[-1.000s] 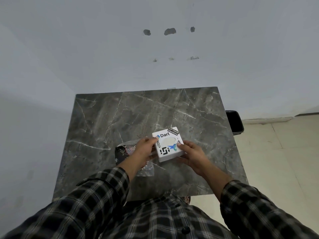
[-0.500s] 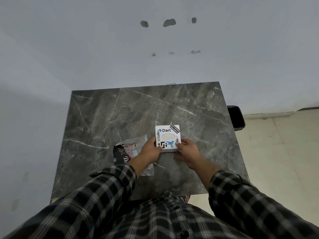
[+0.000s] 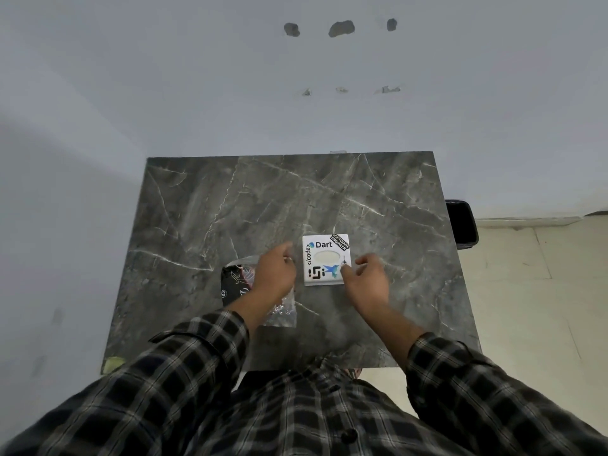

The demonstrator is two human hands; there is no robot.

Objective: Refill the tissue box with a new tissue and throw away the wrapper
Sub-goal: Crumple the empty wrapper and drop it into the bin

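Note:
The white tissue box [image 3: 325,260], covered in stickers and with an oval slot on top, lies flat on the dark marble table [image 3: 230,205]. My left hand [image 3: 274,271] hovers just left of it, fingers apart, holding nothing. My right hand [image 3: 365,278] is just right of the box, blurred, fingers loose and off the box. A crumpled wrapper [image 3: 237,281], black printed plastic with a clear part, lies on the table under and left of my left wrist, partly hidden by it.
A black bin [image 3: 462,225] stands on the floor beside the table's right edge. A pale wall rises behind the table. Tiled floor lies to the right. A yellowish scrap [image 3: 113,363] sits at the table's near left corner.
The box was held tilted in both hands, then set flat on the table. Both hands have now let go and moved slightly apart from its sides.

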